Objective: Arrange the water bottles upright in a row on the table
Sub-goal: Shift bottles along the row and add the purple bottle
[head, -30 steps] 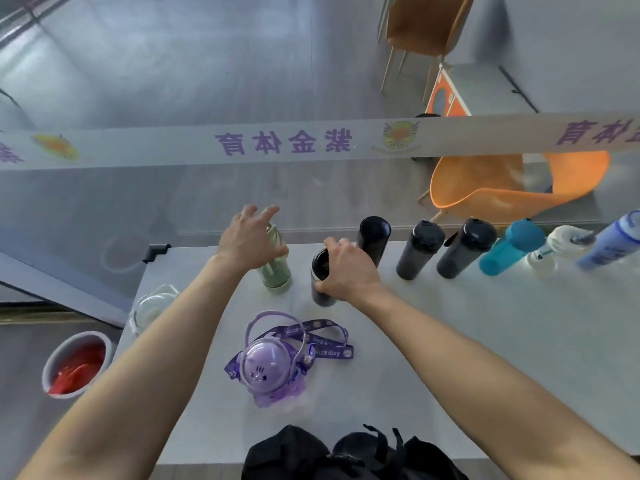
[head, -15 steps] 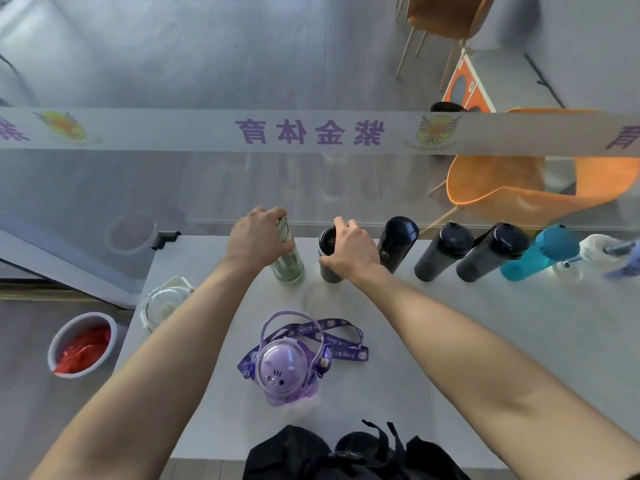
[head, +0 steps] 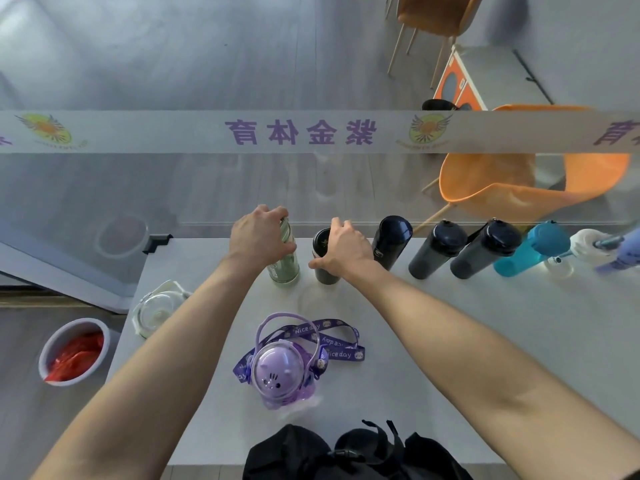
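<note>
Along the desk's twelve o'clock edge a row of bottles stands. The left hand has its grip on the green bottle, the right hand on a black bottle. The purple bottle at six o'clock and the clear bottle at nine o'clock look unplaced.

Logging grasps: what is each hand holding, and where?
Left hand grips the green bottle near its top; right hand grips the short black bottle around its upper body.
</note>
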Demonstrator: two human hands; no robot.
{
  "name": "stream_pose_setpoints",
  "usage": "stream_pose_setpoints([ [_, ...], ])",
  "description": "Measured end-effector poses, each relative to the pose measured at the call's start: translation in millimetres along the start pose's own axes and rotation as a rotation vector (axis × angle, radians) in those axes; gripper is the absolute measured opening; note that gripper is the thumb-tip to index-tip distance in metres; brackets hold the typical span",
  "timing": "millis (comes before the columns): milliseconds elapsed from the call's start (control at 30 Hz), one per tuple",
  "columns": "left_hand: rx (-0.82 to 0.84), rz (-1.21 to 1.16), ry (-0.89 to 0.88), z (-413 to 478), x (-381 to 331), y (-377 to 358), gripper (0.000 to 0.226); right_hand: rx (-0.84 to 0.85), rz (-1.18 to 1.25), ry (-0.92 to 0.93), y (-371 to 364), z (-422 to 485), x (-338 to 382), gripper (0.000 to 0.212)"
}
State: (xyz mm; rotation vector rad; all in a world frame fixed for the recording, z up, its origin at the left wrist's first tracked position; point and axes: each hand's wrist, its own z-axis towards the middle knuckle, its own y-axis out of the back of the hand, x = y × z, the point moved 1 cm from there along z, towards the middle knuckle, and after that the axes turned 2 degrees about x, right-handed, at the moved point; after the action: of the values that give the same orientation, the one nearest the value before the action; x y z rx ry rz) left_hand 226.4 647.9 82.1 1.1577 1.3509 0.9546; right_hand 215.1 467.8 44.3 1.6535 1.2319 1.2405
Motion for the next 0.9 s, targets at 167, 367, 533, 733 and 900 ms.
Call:
stream_pose_setpoints([
  [167,0.051,-0.031,0.007,-7,0,6,0.103,-0.009,0.003,-0.03,6,-15,1,0.097],
  [367,0.108,-0.037,0.03,-27,12,19,0.128,-0.053,-0.05,0.011,11,-55,-8,0.059],
  [533,0.119,-0.018,0.097,-58,35,23,0.117,-0.133,-0.013,0.218,2,-93,-2,0.029],
  [733,0.107,0.043,0.216,-113,67,23,0.098,0.103,0.026,0.522,-36,-139,19,0.072],
  [900,0.109,0.117,0.291,-164,109,20,0.102,0.317,-0.112,0.601,-84,-161,37,0.131],
])
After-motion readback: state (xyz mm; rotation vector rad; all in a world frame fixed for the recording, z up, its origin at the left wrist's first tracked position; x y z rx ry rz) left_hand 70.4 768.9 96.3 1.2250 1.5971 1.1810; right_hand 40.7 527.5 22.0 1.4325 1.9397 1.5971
